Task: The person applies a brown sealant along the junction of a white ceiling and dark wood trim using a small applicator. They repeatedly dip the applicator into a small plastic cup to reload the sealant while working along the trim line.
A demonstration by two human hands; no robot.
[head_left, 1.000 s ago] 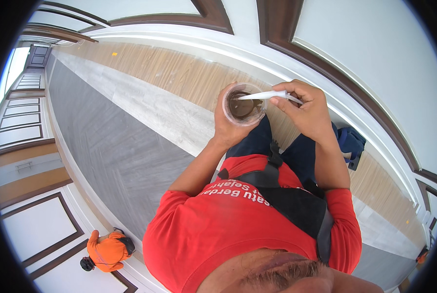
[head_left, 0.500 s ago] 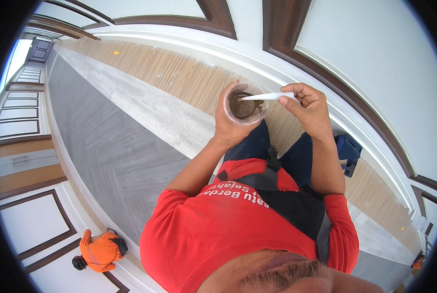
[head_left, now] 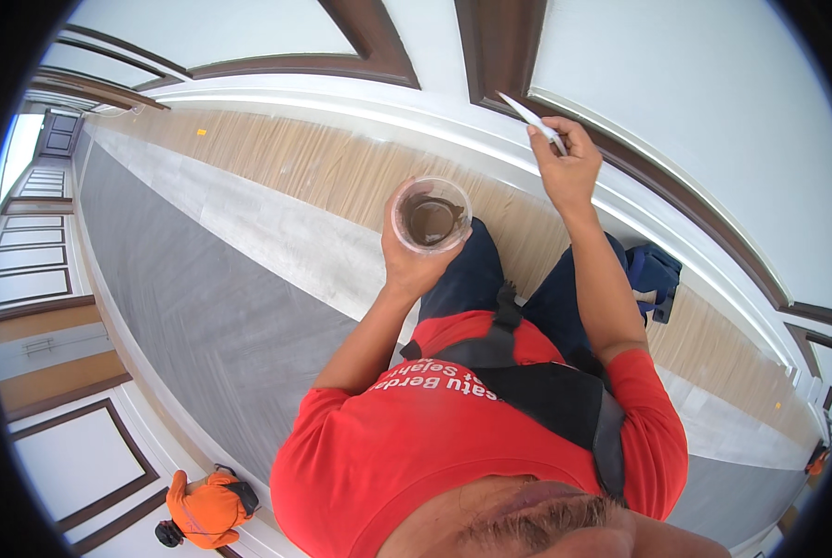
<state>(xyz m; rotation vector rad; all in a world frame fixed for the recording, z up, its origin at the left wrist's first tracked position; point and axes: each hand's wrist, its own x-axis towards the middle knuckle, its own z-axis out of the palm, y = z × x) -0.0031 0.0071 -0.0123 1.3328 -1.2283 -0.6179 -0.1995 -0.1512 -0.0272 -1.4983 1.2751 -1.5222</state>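
Right grip (head_left: 570, 166) pinching white pointed tool (head_left: 530, 112), just lifted out of clear cup (head_left: 428, 248), now toward one o'clock; left grip (head_left: 412, 265) clasps cup near twelve. Dipping looks paused.

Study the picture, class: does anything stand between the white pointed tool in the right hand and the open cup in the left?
Nothing visible does. The white pointed tool in the right hand and the cup in the left hand are apart, with only floor and skirting behind the gap; no lid covers the cup.
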